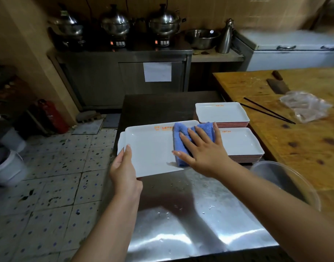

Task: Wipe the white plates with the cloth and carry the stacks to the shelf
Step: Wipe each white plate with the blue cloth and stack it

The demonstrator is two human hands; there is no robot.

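A white rectangular plate [153, 148] with orange lettering lies on top of another white plate at the steel table's left edge. My left hand [124, 167] holds its near-left edge, thumb on top. A folded blue cloth [181, 138] lies on the plate's right part. My right hand [202, 148] presses flat on the cloth with fingers spread and straight. Two stacks of white plates stand to the right, a far stack [222, 113] and a near stack [242, 142].
The steel table [190, 214] is wet and shiny near me. A clear plastic tub [287, 178] stands at its right. A wooden table [304, 138] to the right carries black chopsticks [268, 111], a cleaver [277, 85] and a plastic bag [306, 106]. Tiled floor and buckets lie left.
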